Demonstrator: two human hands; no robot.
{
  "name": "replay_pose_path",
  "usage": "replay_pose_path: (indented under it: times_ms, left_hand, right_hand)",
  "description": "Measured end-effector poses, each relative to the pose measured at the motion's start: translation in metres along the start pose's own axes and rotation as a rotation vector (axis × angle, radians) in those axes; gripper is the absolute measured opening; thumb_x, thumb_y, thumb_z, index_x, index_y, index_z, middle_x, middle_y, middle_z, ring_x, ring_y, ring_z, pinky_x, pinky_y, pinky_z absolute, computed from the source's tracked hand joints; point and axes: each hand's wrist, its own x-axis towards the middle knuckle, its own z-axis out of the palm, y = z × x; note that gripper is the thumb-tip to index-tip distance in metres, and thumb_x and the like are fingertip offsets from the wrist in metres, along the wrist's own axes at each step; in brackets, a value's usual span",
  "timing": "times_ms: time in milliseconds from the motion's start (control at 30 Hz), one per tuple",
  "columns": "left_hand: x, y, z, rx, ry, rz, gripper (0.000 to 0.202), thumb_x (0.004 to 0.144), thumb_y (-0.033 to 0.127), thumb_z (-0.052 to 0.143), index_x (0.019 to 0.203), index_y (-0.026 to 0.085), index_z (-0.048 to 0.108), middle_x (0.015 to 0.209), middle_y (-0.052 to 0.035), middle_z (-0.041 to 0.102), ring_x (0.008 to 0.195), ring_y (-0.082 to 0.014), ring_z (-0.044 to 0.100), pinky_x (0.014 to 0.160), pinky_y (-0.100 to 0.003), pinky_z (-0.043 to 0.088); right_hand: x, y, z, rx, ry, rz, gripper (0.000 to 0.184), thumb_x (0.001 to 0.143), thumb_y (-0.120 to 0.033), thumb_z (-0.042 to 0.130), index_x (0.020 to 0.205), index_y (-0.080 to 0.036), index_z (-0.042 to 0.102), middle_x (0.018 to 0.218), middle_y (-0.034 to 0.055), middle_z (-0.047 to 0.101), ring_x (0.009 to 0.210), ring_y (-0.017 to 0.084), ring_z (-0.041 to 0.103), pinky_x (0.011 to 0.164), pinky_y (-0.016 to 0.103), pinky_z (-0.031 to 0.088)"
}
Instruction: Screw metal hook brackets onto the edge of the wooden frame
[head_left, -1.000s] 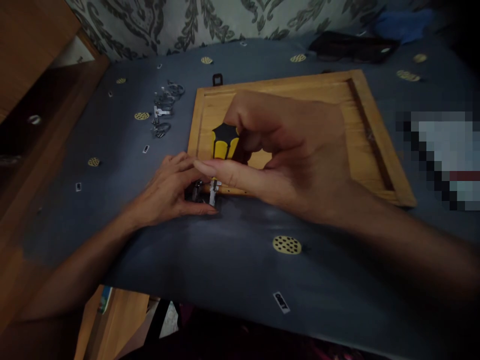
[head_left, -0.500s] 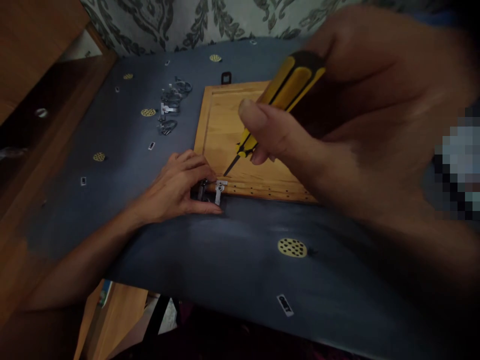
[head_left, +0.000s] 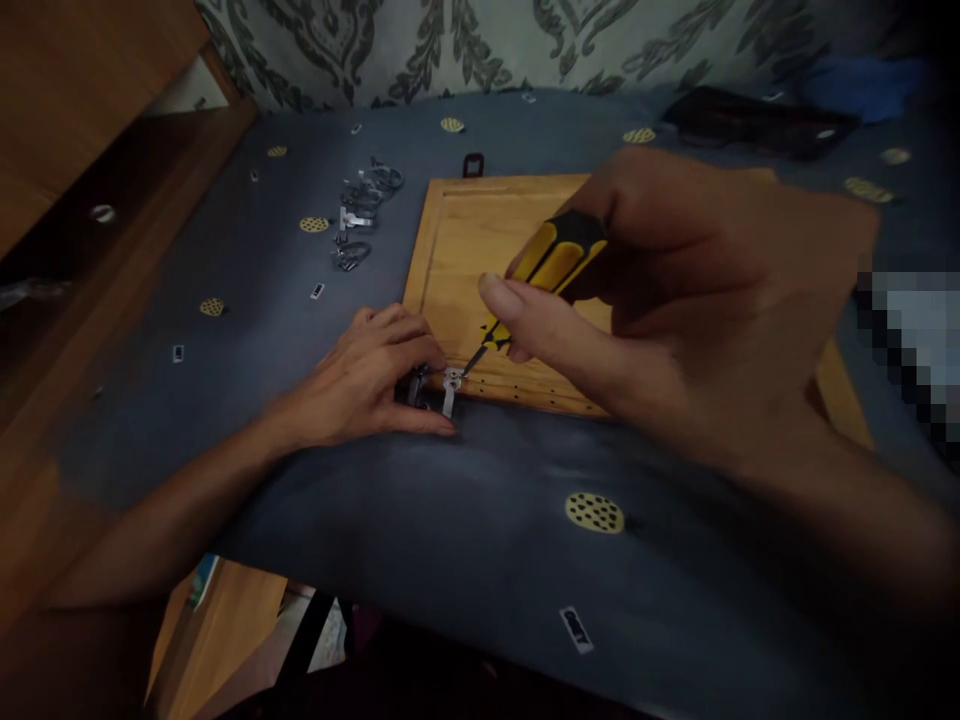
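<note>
A wooden cabinet door [head_left: 465, 240] lies flat on a dark blue cloth. At its near left corner my left hand [head_left: 367, 375] is closed around a small metal hinge [head_left: 442, 385] and presses it against the door's edge. My right hand [head_left: 675, 300] grips a yellow and black screwdriver [head_left: 544, 268], tilted down to the left. Its thin tip reaches the hinge plate beside my left fingertips.
A pile of several more metal hinges [head_left: 360, 205] lies on the cloth left of the door. A dark flat object [head_left: 757, 118] sits at the far right. Wooden furniture [head_left: 67, 110] borders the left. The cloth's near edge [head_left: 450, 610] drops off below.
My right hand lifted the screwdriver off the door, swung up close to the camera, then came back down, tilted, with the tip at the hinge. My left hand stayed on the hinge.
</note>
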Motion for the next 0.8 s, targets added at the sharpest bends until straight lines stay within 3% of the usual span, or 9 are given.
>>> replay_pose_path:
  times_ms: [133, 533, 800]
  left_hand:
    - [-0.0003, -0.0008, 0.0000, -0.011, -0.009, 0.008, 0.063, 0.090, 0.079, 0.067, 0.114, 0.021, 0.073, 0.120, -0.0102, 0.072, 0.115, -0.0322, 0.062, 0.101, -0.045, 0.042]
    - [0.0001, 0.0007, 0.0002, 0.004, -0.005, 0.004, 0.058, 0.089, 0.073, 0.075, 0.115, 0.021, 0.073, 0.116, -0.0095, 0.070, 0.110, -0.0309, 0.060, 0.095, -0.043, 0.043]
    - [-0.0012, 0.0029, -0.0035, -0.024, 0.020, 0.015, 0.074, 0.084, 0.084, 0.070, 0.123, 0.022, 0.066, 0.119, -0.0106, 0.072, 0.110, -0.0322, 0.062, 0.093, -0.044, 0.044]
  right_hand:
    - [0.0009, 0.0033, 0.0018, 0.020, -0.021, -0.047, 0.039, 0.091, -0.046, 0.082, 0.077, -0.028, 0.051, 0.071, -0.0029, 0.057, 0.061, 0.016, 0.056, 0.048, 0.030, 0.041]
    - [-0.0038, 0.0000, 0.0047, 0.039, -0.067, 0.007, 0.036, 0.093, -0.047, 0.081, 0.079, -0.029, 0.053, 0.068, -0.0040, 0.058, 0.062, 0.018, 0.056, 0.056, 0.034, 0.044]
    - [-0.0022, -0.0009, 0.0067, 0.052, -0.042, 0.030, 0.036, 0.094, -0.044, 0.081, 0.078, -0.028, 0.053, 0.066, -0.0046, 0.057, 0.061, 0.016, 0.057, 0.055, 0.031, 0.047]
